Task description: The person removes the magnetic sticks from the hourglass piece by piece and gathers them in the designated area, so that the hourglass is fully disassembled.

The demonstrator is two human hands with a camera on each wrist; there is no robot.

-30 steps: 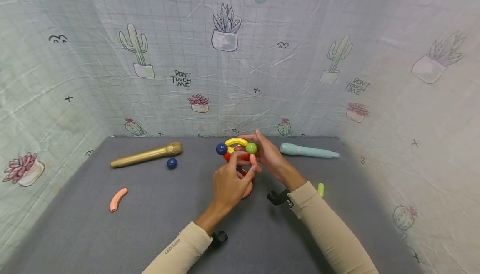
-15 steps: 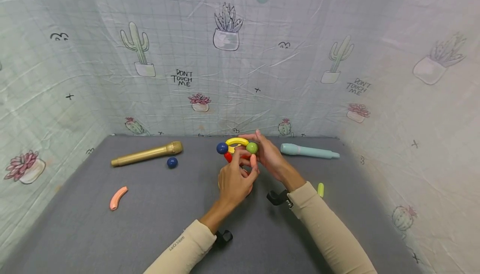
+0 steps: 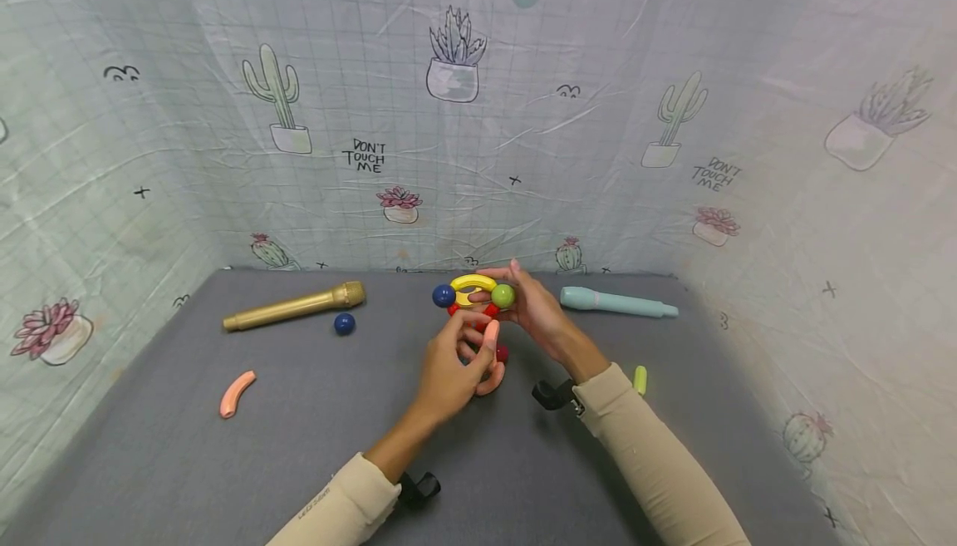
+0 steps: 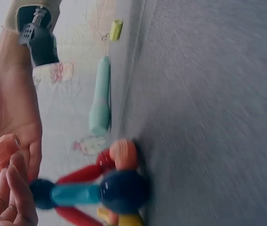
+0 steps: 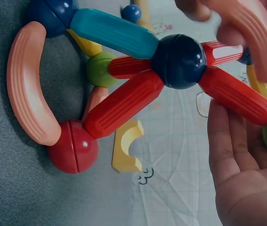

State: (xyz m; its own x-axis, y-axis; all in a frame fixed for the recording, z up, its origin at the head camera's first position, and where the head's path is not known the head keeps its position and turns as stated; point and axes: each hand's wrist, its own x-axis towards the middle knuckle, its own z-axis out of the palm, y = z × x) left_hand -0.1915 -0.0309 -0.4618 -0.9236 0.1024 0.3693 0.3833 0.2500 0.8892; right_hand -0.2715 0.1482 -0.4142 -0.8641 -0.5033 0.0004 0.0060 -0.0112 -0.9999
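Between its thumb and fingers my left hand [image 3: 452,367] pinches a curved peach magnetic rod [image 3: 491,340], blurred in the right wrist view, near the front of a magnetic ball-and-rod model. The straight fingers of my right hand [image 3: 540,312] touch a red rod [image 5: 237,95] of that model close to a green ball [image 3: 503,296]; the thumb's contact is unclear. Around a central dark blue ball [image 5: 178,61] red rods and a teal rod [image 5: 114,33] meet. Lower down, another curved peach rod [image 5: 27,84] joins a red ball [image 5: 72,147]. A yellow curved rod [image 3: 473,282] tops the model.
At the left lie a gold microphone [image 3: 295,307], a loose blue ball [image 3: 344,324] and a curved peach rod [image 3: 237,394]. A pale teal microphone-shaped stick [image 3: 619,302] and a short lime rod [image 3: 640,380] lie right. A printed cloth [image 3: 478,147] walls the table's back.
My left hand first shifted slightly right, then drew back left and nearer with the curved peach rod, exposing the model's red ball. My right hand stays almost where it was.
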